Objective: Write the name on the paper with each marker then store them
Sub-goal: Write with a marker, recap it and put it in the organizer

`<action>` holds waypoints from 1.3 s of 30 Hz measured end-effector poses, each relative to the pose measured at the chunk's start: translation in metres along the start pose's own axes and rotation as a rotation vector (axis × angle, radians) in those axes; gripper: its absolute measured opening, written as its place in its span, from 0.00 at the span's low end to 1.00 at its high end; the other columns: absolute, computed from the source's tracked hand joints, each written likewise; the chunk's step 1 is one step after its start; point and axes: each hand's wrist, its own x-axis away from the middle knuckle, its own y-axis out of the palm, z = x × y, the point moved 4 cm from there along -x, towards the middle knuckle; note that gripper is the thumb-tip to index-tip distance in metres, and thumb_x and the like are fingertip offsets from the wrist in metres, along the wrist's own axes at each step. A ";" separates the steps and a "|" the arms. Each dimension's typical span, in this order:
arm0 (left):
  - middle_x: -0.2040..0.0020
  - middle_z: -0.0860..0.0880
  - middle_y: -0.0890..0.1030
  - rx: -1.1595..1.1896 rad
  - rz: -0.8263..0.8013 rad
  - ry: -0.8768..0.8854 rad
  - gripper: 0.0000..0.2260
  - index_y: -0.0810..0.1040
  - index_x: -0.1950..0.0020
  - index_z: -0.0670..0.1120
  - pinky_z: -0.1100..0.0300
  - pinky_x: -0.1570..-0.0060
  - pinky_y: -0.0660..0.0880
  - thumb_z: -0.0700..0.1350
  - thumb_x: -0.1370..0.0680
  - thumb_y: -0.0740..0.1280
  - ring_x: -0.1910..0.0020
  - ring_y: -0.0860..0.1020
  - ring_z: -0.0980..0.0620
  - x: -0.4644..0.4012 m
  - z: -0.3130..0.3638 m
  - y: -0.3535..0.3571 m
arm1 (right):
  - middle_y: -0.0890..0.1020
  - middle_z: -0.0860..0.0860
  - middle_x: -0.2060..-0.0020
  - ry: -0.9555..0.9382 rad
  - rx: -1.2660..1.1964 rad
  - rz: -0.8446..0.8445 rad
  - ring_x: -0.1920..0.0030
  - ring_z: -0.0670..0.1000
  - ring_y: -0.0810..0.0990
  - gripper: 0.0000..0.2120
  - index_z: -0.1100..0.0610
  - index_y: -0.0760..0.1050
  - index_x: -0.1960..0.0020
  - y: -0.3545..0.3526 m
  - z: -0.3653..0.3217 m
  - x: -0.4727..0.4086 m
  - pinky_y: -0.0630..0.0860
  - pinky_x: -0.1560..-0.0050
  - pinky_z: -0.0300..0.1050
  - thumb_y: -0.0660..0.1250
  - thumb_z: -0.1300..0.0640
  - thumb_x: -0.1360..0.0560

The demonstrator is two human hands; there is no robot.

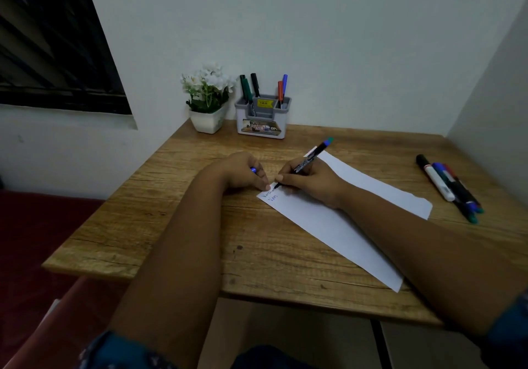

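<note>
Gripping a black-barrelled marker with a blue end (310,158) between curled fingers and thumb, my right hand (307,181) rests on the long white sheet of paper (343,225), with the marker's tip touching the sheet's corner nearest my left hand, where two short lines of handwriting sit one under the other. My left hand (243,172) lies just at nine o'clock of that corner, its fingers curled round a small blue cap (253,170) and one fingertip pressing on the paper's edge. The paper runs slantwise over the wooden tabletop (171,225) toward five o'clock. At three o'clock of the sheet, well apart from my hands, a bunch of loose markers (448,187) lies side by side, one with a white barrel. At twelve o'clock, against the wall, a grey and white plastic pen holder (261,120) stands with several markers (251,91) upright in its compartments, and just at nine o'clock of it is a white pot of white flowers (207,97).
</note>
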 end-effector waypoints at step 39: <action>0.57 0.56 0.81 0.026 -0.055 -0.013 0.06 0.84 0.56 0.51 0.52 0.43 0.72 0.43 0.30 0.76 0.49 0.77 0.51 0.008 0.002 -0.002 | 0.85 0.51 0.61 -0.078 0.329 0.093 0.55 0.48 0.82 0.03 0.59 0.83 0.58 -0.003 -0.003 0.004 0.77 0.51 0.43 0.71 0.61 0.28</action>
